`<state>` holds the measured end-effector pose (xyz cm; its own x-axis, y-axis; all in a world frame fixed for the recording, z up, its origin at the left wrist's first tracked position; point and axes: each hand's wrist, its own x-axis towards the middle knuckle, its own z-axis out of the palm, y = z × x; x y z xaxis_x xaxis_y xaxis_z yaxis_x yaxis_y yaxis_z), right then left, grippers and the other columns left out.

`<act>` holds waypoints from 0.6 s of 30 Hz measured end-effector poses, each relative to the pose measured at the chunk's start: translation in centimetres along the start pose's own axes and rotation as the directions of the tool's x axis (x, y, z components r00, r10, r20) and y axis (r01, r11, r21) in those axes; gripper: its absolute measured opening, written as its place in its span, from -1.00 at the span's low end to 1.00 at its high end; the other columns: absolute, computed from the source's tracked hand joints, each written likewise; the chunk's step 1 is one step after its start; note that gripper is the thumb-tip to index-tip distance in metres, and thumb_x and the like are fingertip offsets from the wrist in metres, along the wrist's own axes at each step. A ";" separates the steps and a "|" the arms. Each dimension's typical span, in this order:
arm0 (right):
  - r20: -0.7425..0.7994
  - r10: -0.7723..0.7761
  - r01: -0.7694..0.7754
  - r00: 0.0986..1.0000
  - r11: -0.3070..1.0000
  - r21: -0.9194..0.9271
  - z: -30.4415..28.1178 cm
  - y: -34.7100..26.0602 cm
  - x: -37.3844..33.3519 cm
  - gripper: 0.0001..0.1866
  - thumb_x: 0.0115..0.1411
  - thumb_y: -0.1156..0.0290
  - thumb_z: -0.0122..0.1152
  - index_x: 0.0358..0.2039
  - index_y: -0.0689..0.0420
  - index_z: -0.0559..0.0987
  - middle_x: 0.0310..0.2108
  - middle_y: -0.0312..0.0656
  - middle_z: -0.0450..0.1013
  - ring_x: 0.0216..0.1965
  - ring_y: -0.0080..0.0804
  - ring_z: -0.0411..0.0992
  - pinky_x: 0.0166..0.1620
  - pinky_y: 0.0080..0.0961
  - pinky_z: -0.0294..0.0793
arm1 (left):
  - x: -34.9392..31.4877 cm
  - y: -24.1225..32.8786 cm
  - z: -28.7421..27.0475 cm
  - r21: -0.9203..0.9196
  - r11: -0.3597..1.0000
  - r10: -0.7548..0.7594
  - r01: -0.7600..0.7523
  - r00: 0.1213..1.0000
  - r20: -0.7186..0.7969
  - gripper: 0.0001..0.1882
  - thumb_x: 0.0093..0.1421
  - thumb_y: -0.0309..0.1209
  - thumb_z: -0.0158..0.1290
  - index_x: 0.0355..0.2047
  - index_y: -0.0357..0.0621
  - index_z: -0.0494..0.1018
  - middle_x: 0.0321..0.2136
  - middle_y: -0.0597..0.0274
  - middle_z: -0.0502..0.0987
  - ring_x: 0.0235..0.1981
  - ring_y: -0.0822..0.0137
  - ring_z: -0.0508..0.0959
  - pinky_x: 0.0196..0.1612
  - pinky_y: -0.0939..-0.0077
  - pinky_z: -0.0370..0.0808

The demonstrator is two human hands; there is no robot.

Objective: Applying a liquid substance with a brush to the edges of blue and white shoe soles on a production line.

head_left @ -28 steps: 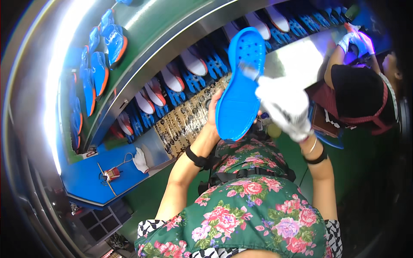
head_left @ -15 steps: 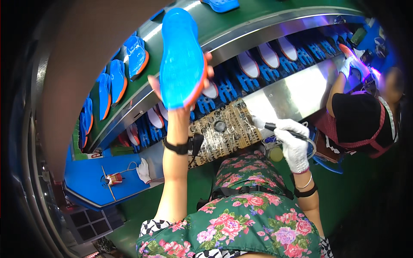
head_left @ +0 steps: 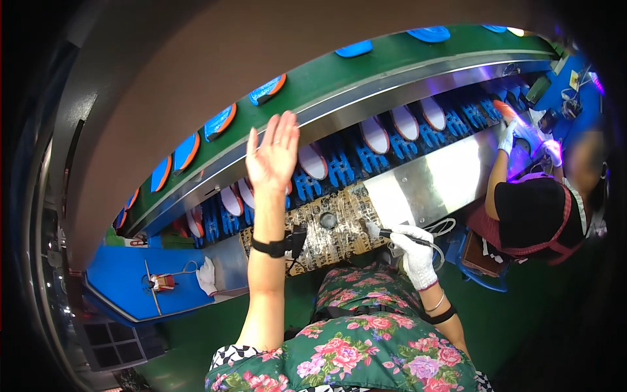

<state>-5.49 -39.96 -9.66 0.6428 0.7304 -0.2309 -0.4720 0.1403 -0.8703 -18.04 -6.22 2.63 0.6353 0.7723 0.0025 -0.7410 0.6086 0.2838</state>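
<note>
My bare left hand (head_left: 275, 155) is raised in front of the metal edge of the upper green belt, palm showing, fingers stretched out, nothing in it. Just beyond its fingertips a blue shoe sole with an orange rim (head_left: 268, 89) lies on the belt, beside a similar sole (head_left: 221, 121). In a white knit glove, my right hand (head_left: 414, 253) is closed round a black-handled brush (head_left: 385, 232). Its pale tip is over the right end of a tape-covered cardboard sheet (head_left: 305, 240). A cable or thin tube loops behind the right hand.
Below the upper green belt (head_left: 366, 73), blue holders (head_left: 339, 168) carry several white-faced soles (head_left: 374, 135). A round dark lid (head_left: 328, 220) sits on the cardboard. At right, a co-worker's gloved hands handle an orange-edged piece (head_left: 505, 110). A white glove (head_left: 207, 276) lies at left.
The blue sole has left my left hand, which is now empty and slightly lower. My right hand with the brush has moved left and down toward the cardboard.
</note>
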 end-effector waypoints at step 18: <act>0.107 0.096 -0.106 0.990 0.990 0.091 2.8 -0.5 0.9 -0.75 0.07 0.70 0.31 -0.19 0.31 0.69 -0.28 -0.14 0.64 -0.36 -0.54 0.54 -0.29 -0.67 0.49 | 7.6 18.2 -3.1 0.264 0.955 0.209 -0.136 0.939 -0.273 -0.13 0.29 0.01 0.07 0.30 -0.44 0.01 0.13 -0.25 0.23 0.02 -0.11 0.47 0.11 -0.04 0.49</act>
<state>-6.35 -37.52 -8.21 0.5261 0.8079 -0.2656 -0.5908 0.1225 -0.7975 -27.39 11.28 4.80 0.3825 0.9020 -0.2003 -0.7364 0.4286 0.5235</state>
